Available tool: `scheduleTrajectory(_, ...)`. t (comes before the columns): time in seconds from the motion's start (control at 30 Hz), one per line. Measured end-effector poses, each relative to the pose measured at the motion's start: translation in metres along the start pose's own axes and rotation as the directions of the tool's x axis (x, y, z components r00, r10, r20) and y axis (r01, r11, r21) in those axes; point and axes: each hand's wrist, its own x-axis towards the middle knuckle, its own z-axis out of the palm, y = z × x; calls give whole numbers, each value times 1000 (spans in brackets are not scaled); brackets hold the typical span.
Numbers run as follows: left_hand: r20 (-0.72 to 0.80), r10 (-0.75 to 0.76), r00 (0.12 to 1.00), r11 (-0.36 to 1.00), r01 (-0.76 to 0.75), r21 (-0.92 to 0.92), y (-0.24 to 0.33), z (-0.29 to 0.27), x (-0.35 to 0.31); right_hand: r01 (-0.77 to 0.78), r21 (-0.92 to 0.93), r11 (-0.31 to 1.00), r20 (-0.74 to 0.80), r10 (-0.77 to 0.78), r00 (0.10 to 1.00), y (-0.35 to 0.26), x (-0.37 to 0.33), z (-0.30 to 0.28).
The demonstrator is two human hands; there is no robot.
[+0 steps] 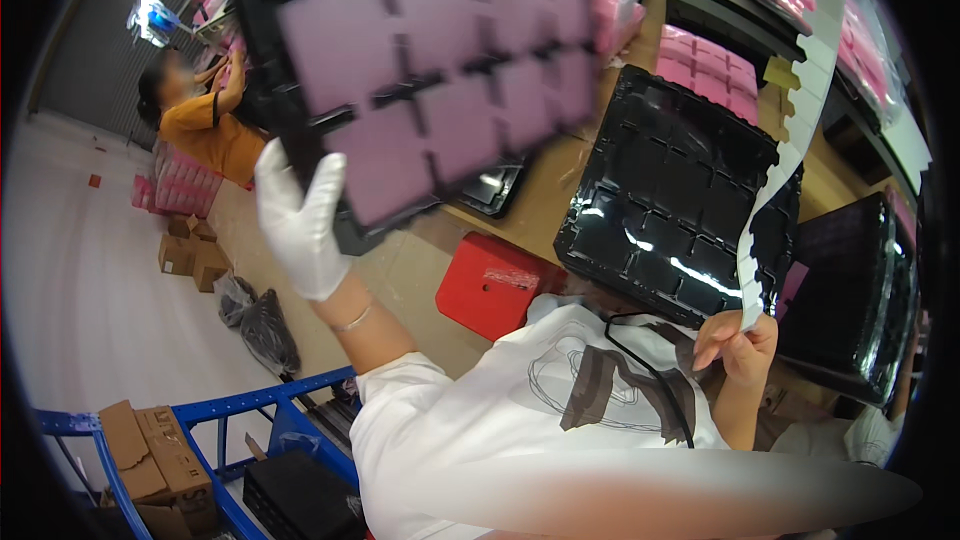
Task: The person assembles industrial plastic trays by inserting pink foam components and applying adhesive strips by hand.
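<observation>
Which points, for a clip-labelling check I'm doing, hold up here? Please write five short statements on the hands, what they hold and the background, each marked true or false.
1. The left hand wears a white glove. True.
2. The right hand is gloved too. False: it is bare.
3. The right hand holds a white strip. True.
4. The black tray in the left hand has nothing in it. False: pink pieces sit in it.
5. The person in the background wears a white top. False: that person's orange top shows.
</observation>
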Motion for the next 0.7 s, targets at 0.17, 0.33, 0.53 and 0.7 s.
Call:
scheduleTrajectory(0.17, 211, 282, 936, 729, -352, 587, -63, 4, 3, -20, -71, 997, -205, 5, 979, 13, 6, -5)
scheduleTrajectory(0.33, 588, 232, 775, 356, -631, 690, -229, 43, -31, -100, -171, 980, -263, 53, 963, 19, 15, -3)
scheduleTrajectory(0.53, 700, -22, 714, 273, -669, 691, -379, 68, -107, -131, -229, 965, -359, 42, 933, 24, 18, 6)
scheduleTrajectory(0.7, 652, -245, 717, 297, -585, 755, -427, 87, -140, -172, -205, 963, -402, 77, 912, 22, 27, 22)
